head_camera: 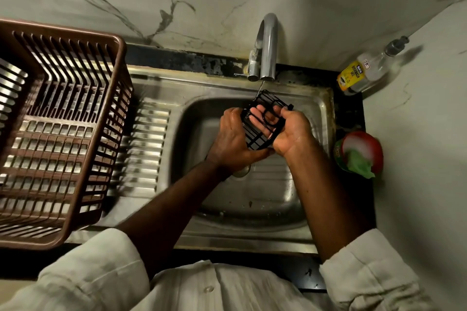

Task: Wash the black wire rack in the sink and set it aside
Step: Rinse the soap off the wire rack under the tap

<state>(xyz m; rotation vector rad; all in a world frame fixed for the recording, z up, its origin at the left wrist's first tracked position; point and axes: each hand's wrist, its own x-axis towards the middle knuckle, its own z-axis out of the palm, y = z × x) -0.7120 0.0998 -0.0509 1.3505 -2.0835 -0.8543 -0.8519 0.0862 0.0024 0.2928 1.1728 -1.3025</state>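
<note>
A small black wire rack [260,134] is held over the steel sink [252,199], just under the tap's spout. My left hand [233,139] grips its left side and lower edge. My right hand [290,131] holds its right side, with fingers curled behind the wires and showing through them. A thin stream of water falls from the tap [266,48] onto the rack's top edge.
A brown plastic dish basket [55,134] stands on the ribbed drainboard [149,144] at the left. A dishwash gel bottle [366,70] lies at the back right corner. A red tub with a green scrub pad [360,154] sits right of the sink.
</note>
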